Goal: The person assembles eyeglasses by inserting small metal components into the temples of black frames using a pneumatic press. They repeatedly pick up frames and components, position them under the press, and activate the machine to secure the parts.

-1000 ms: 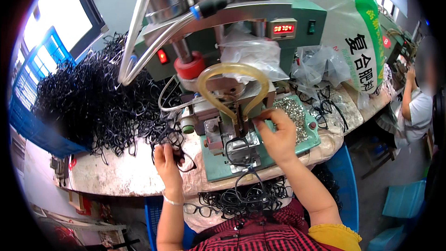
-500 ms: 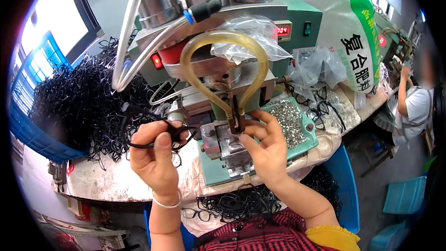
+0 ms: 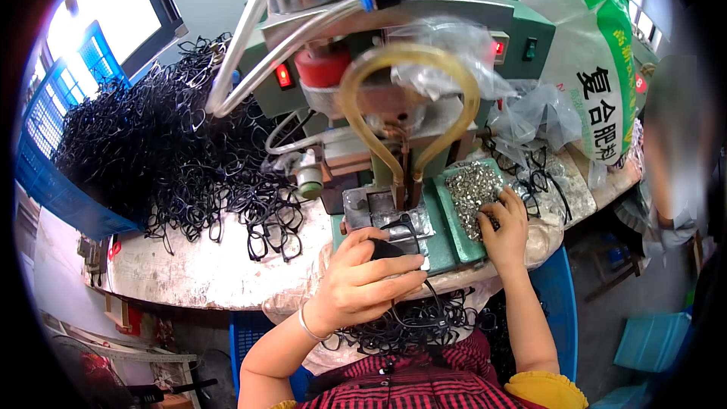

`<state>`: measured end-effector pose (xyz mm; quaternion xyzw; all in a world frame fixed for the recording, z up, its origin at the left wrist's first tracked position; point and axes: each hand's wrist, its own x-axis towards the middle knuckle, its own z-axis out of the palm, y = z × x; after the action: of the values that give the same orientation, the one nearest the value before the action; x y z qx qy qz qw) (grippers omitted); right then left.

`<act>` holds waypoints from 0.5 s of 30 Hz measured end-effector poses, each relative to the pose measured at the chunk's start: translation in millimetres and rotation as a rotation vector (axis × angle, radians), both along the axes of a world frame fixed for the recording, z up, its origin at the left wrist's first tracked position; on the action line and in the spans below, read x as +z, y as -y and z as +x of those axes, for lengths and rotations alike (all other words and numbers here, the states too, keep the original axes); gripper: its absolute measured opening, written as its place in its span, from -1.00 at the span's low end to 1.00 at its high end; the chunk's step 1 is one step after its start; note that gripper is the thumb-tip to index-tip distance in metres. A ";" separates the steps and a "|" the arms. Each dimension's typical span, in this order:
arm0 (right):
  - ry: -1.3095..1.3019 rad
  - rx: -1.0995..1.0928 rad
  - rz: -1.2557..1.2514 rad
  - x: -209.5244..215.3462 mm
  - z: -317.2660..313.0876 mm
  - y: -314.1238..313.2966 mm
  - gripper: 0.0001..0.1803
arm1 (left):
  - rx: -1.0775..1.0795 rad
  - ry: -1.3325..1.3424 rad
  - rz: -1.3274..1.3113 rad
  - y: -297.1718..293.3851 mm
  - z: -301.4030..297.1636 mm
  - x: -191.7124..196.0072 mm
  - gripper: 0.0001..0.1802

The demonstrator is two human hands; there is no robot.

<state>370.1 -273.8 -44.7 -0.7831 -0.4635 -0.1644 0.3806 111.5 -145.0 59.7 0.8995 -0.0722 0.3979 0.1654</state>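
Note:
My left hand (image 3: 367,280) is closed around a black eyeglass frame (image 3: 388,250) at the near side of the metal fixture (image 3: 367,208) on the press. Its fingers hide part of the frame, while a thin black rim shows beyond the fingertips. To the right, my right hand (image 3: 506,233) has its fingertips and thumb drawn together in a pile of small shiny metal pieces (image 3: 471,188), which lies in a green tray (image 3: 463,246). What is between those fingertips is too small to make out. Two copper-coloured prongs (image 3: 409,193) on a looped yellowish tube (image 3: 354,68) stand just above the fixture.
A large heap of black eyeglass frames (image 3: 151,144) spills from a blue basket (image 3: 83,208) on the left. More frames (image 3: 413,326) lie by my lap. Clear air hoses (image 3: 246,38) hang before the press. At the right are a printed sack (image 3: 587,38) and a blurred person (image 3: 674,144).
My left hand has brought the eyeglass frame rightward and down to the fixture. My right hand has left the prongs and moved right into the metal pieces. The whole view has shifted.

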 end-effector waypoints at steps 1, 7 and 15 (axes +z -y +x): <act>0.015 0.027 0.026 2.6 -4.0 -3.4 -0.86 | -0.003 0.006 -0.008 -0.1 -0.2 0.2 -0.73; 0.324 0.308 -0.139 17.5 8.2 -45.0 -0.82 | 0.076 0.027 -0.025 8.1 -8.1 -12.8 -0.69; -0.884 0.045 0.574 -7.5 12.9 15.9 -0.81 | 0.897 0.164 -0.003 27.4 -133.6 -30.4 -0.82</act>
<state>383.0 -289.7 -52.2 -0.6318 -0.2118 0.0695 0.7423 -22.1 -172.4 29.2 0.8073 0.3122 0.5000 -0.0282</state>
